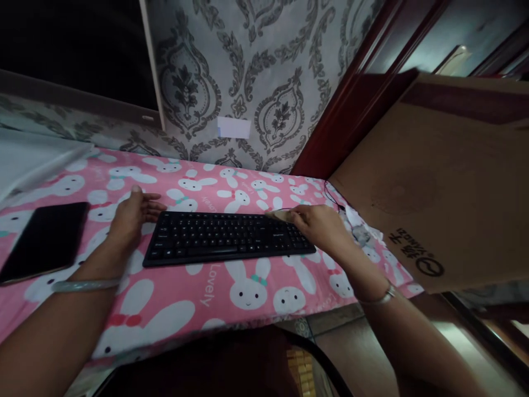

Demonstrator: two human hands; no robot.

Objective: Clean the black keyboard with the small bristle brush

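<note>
A black keyboard (215,248) lies flat on a pink cloth printed with white rabbits (248,286). My left hand (131,215) is open at its left end, fingers stretched toward the upper left corner; whether they touch the keyboard I cannot tell. Over the right end, my right hand (320,225) is closed on a small flat beige object (281,215). That object reaches left from my fingers above the keyboard's top rows. Its kind is unclear, and most of it is hidden in my grip.
A black tablet (45,237) lies at the left. Behind it hangs or stands a dark screen (78,49). A large cardboard box (450,182) borders the right side, with a thin dark cable (330,196) and a crumpled grey-white item (360,234) near it.
</note>
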